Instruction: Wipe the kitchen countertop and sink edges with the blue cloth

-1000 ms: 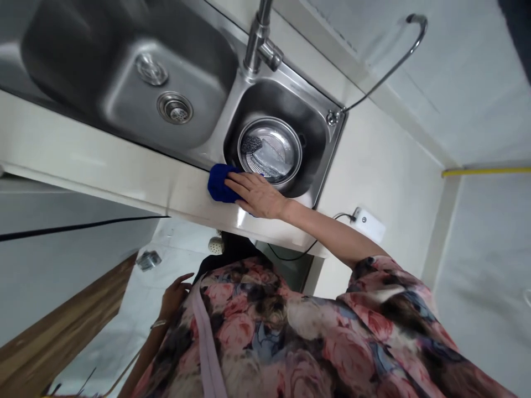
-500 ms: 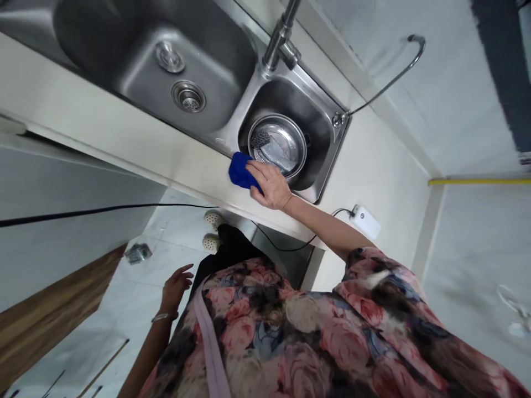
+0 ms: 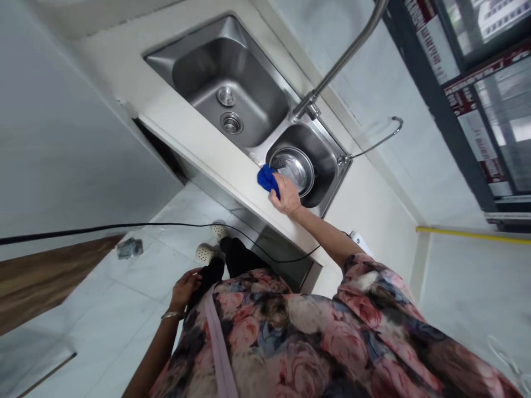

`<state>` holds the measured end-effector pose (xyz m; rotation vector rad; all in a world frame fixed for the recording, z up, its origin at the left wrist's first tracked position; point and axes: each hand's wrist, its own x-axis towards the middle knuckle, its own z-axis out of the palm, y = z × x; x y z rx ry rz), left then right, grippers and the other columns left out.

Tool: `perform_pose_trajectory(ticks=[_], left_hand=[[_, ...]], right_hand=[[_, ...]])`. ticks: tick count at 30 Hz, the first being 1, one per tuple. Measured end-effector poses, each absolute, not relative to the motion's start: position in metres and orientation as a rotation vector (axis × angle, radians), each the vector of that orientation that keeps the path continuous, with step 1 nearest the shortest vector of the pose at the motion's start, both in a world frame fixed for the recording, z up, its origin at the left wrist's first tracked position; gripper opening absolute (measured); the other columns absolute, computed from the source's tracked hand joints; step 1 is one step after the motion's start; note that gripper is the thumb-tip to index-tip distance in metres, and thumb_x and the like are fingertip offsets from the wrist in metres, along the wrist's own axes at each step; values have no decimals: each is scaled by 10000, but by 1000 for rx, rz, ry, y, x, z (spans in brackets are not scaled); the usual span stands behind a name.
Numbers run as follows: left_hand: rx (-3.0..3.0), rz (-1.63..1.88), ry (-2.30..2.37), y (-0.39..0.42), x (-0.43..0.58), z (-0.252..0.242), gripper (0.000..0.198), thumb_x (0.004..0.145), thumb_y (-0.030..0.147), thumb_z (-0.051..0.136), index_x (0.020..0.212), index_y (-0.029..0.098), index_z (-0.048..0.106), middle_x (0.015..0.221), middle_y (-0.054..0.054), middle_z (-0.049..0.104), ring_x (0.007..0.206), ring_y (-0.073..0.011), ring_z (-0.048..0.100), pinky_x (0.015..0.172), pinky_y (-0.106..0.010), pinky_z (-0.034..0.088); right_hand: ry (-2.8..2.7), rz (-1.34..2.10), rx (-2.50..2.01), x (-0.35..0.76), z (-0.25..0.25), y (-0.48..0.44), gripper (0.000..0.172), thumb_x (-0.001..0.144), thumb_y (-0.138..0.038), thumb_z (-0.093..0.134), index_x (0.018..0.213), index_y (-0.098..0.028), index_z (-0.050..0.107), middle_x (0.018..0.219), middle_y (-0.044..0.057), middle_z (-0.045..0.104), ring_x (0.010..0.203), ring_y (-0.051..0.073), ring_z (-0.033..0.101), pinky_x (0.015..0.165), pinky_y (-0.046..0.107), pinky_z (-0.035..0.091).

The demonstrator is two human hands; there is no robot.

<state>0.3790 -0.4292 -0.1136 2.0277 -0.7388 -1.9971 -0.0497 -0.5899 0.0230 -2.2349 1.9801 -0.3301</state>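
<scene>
Here the right hand [image 3: 285, 194] presses down on a blue cloth [image 3: 267, 179], fingers closed over its near part, the cloth lying on the pale countertop [image 3: 194, 145] at the front rim of the steel sink [image 3: 249, 94], just in front of the small basin that holds a round metal strainer bowl [image 3: 293, 167]. The left hand [image 3: 185, 287] hangs well below the sink beside the floral garment [image 3: 298, 342], fingers loosely curled and holding nothing, with a bracelet [image 3: 169, 314] at the wrist. The faucet [image 3: 332, 72] rises behind the sink's divider, and a black cable [image 3: 103, 226] runs across below the sink front.

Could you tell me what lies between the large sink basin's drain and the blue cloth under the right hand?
In the head view, only bare steel: the basin floor beside the drain and the sink rim, reaching the blue cloth under the right hand.
</scene>
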Motion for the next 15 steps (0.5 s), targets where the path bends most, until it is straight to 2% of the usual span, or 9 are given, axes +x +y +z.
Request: perform_pose_trajectory(ticks=[9, 15], left_hand=[[2245, -1725, -484, -370, 417, -114, 420, 758, 316, 508, 1083, 130, 698, 962, -108, 742, 767, -159, 699, 741, -246, 589], [2238, -1774, -770, -354, 403, -117, 315, 770, 294, 492, 940, 155, 718, 851, -104, 756, 834, -252, 739, 797, -323, 585]], right_hand=[[1992, -417, -2254, -50, 15, -588, 637, 982, -338, 427, 1574, -104, 415, 1480, 202, 541, 1337, 372, 512, 1147, 569, 431], [2053, -489, -2239, -34, 19, -582, 605, 980, -321, 429, 1541, -100, 482, 1475, 213, 564, 1293, 372, 534, 1119, 567, 427]])
